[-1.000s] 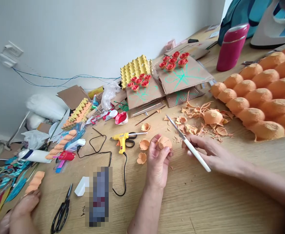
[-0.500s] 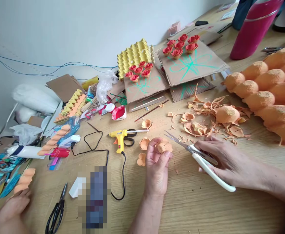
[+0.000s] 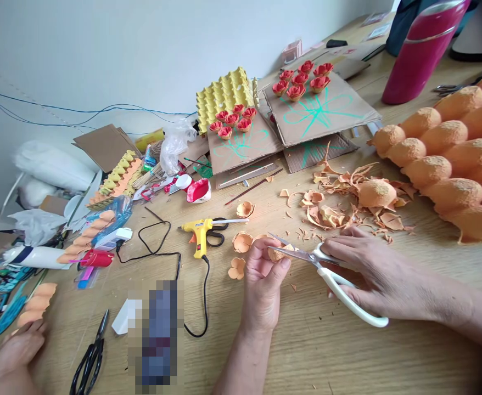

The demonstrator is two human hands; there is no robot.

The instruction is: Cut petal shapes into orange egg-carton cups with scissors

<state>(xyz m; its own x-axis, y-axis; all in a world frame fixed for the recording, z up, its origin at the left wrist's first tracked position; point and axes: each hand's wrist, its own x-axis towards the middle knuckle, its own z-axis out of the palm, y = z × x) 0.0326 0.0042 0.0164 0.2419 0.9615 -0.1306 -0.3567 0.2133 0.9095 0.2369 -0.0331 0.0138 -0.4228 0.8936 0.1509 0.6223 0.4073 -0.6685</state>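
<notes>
Scissors (image 3: 314, 258) moved onto cup (image 3: 275, 256) in left hand (image 3: 263, 288).

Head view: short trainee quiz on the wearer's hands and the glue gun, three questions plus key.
1. Which of the wearer's hands holds the white scissors?
2. True or false: the wearer's left hand is empty.
3. The glue gun is mostly: a) red b) yellow c) blue

Key:
1. The right hand.
2. False; it holds an orange carton piece.
3. b
</notes>
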